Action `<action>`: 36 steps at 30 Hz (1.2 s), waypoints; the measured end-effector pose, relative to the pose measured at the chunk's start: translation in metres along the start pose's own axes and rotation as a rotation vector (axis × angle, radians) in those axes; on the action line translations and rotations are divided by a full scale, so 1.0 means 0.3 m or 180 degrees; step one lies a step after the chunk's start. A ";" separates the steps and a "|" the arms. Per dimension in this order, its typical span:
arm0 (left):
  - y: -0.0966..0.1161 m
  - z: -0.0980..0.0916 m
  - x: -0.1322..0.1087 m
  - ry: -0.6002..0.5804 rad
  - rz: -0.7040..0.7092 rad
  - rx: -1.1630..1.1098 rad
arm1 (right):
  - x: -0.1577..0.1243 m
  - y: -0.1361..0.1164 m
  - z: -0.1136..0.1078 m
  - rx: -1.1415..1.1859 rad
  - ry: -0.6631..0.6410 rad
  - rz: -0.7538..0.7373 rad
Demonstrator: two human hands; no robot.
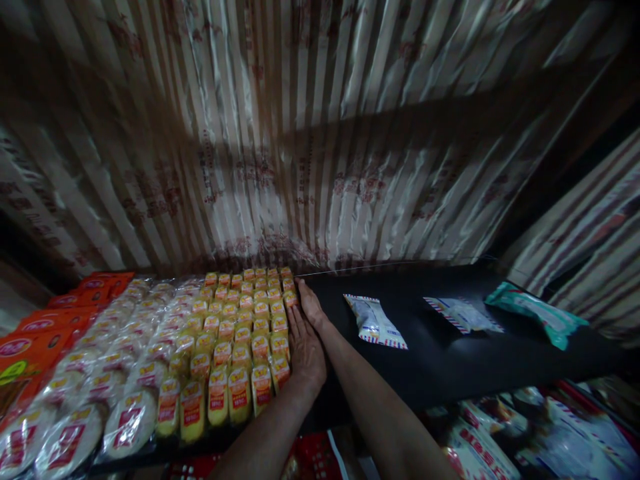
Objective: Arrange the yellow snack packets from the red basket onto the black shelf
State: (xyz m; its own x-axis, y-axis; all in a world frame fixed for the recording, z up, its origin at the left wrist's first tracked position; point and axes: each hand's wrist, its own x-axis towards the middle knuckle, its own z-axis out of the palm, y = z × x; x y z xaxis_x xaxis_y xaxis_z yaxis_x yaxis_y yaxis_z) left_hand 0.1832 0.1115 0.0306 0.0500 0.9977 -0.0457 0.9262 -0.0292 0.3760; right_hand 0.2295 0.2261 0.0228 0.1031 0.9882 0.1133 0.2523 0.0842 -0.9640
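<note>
Rows of small yellow packaged cakes (pixel 243 333) with orange-red labels stand packed together on a black shelf. My left hand (pixel 307 348) lies along the right side of the block, its fingers stretched out and pressed flat on the outer packs. Farther back, my right hand (pixel 311 305) rests at the same side near the rear packs, fingers extended, with its thumb side partly in view. Neither hand is wrapped around a pack. Clear-wrapped round pale cakes (pixel 131 420) with red labels line up just left of the yellow ones.
Orange packets (pixel 35 353) stand at the far left. On the black shelf (pixel 430 377) to the right lie two white packets (pixel 375 321) (pixel 464 315) and a teal packet (pixel 535 308). A striped curtain (pixel 280 167) hangs behind. Below the shelf are more packaged goods (pixel 480 440).
</note>
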 end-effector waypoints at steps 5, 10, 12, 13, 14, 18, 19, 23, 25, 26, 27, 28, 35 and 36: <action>-0.013 0.027 0.014 -0.0020 -0.0048 0.0070 | 0.008 0.009 0.009 -0.0108 -0.0085 -0.0108; -0.017 0.021 0.014 -0.0040 0.0121 0.0036 | 0.005 0.006 0.007 -0.0237 -0.0231 -0.0171; -0.019 0.019 0.013 -0.0062 0.0224 0.0006 | 0.004 0.000 0.006 -0.0305 -0.0302 -0.0217; -0.020 0.019 0.014 -0.0053 0.0286 -0.0018 | 0.003 -0.002 0.005 -0.0339 -0.0325 -0.0237; -0.021 0.021 0.015 -0.0032 0.0334 -0.0046 | 0.003 -0.004 0.005 -0.0362 -0.0341 -0.0252; -0.024 0.034 0.022 0.0031 0.0254 -0.0088 | -0.001 -0.006 0.006 -0.0187 -0.0312 -0.0198; -0.024 0.037 0.023 0.0051 0.0220 -0.0085 | -0.003 -0.007 0.006 -0.0090 -0.0300 -0.0162; -0.019 0.040 0.016 0.0177 0.0173 -0.0151 | -0.018 -0.013 -0.005 0.0170 -0.0271 -0.0020; -0.015 0.039 0.008 0.0226 0.0159 -0.0195 | -0.028 -0.014 -0.014 0.0250 -0.0188 0.0090; -0.013 0.037 0.004 0.0239 0.0165 -0.0214 | -0.033 -0.012 -0.019 0.0301 -0.0131 0.0173; -0.011 0.036 -0.001 0.0242 0.0171 -0.0240 | -0.037 -0.009 -0.024 0.0359 -0.0076 0.0255; -0.008 0.035 -0.005 0.0228 0.0158 -0.0272 | -0.041 -0.003 -0.029 0.0410 -0.0032 0.0326; 0.015 0.025 -0.057 0.0171 0.0095 -0.0255 | -0.080 0.059 -0.055 0.0664 0.0257 0.0558; 0.015 0.029 -0.074 0.0171 0.0142 -0.0219 | -0.090 0.067 -0.060 0.0690 0.0339 0.0589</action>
State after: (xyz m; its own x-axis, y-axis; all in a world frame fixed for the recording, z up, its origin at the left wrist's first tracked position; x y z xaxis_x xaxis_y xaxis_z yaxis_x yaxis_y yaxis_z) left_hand 0.1894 0.0888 0.0252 0.0686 0.9974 0.0214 0.8955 -0.0711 0.4394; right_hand 0.2490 0.1988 0.0046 0.2313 0.9713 -0.0554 0.0099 -0.0593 -0.9982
